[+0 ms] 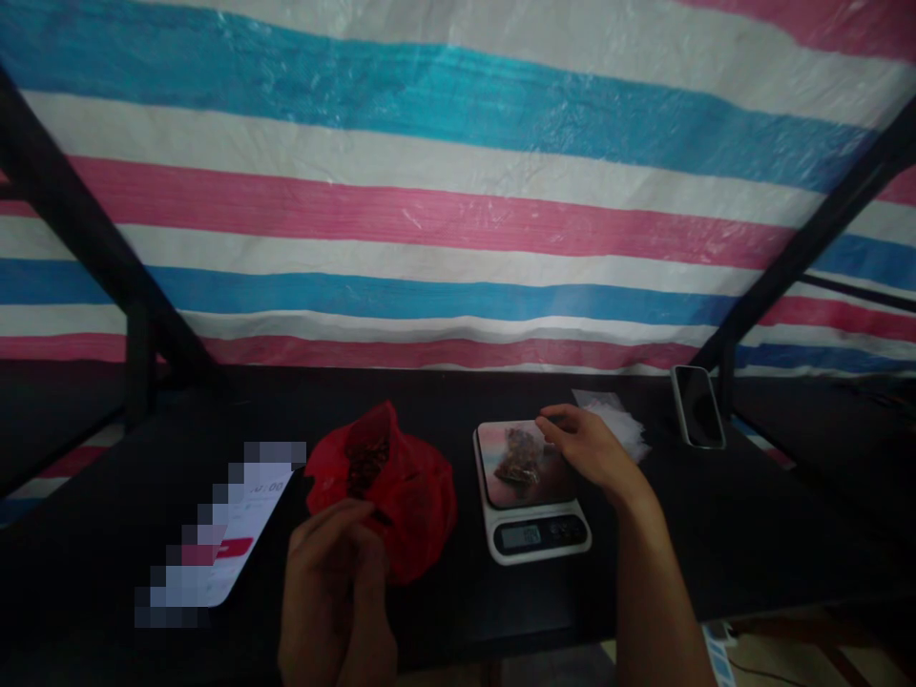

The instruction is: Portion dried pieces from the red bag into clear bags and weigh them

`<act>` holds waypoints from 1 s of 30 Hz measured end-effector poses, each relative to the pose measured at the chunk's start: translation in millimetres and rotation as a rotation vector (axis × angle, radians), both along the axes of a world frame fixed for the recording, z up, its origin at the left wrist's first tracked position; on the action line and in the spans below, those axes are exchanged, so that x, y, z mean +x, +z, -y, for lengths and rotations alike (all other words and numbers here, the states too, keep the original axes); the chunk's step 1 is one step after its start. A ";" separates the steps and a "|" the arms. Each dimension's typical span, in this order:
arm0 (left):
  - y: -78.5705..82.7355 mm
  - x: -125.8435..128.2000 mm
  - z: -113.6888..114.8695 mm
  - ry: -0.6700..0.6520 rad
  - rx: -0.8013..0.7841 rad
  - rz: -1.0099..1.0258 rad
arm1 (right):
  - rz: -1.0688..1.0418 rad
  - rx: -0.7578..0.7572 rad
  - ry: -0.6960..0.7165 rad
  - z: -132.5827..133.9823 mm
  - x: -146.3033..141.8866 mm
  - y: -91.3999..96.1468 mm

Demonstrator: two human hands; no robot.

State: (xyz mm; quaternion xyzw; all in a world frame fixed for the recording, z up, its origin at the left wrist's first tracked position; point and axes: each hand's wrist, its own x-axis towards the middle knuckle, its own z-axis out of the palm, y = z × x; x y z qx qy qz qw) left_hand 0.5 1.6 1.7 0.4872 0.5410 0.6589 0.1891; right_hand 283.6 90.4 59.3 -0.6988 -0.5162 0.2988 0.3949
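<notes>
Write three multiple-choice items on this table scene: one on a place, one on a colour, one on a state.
1. Where does the small packet lie?
A. on the scale
B. on the phone
C. in the red bag

2. What colour is the bag by the left hand?
A. blue
B. red
C. white

3. How is that bag?
A. tied shut
B. folded flat
C. open at the top

Answers:
1 A: the packet sits on the scale, the right hand at its edge.
2 B: the plastic is plainly red.
3 C: dark contents show through its mouth.
</notes>
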 end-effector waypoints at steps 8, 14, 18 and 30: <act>17.8 24.3 12.2 -0.066 -0.102 0.130 | -0.159 0.175 0.184 5.2 -21.8 16.1; 12.4 32.7 3.7 -0.267 -0.390 0.423 | -0.298 0.243 0.413 7.2 -88.6 42.0; 10.9 24.9 -6.7 -0.249 -0.464 0.606 | -0.224 0.179 0.385 -5.9 -136.5 36.2; 6.5 4.9 -19.6 -0.311 -0.550 0.943 | 0.099 0.119 0.346 -30.8 -202.5 10.0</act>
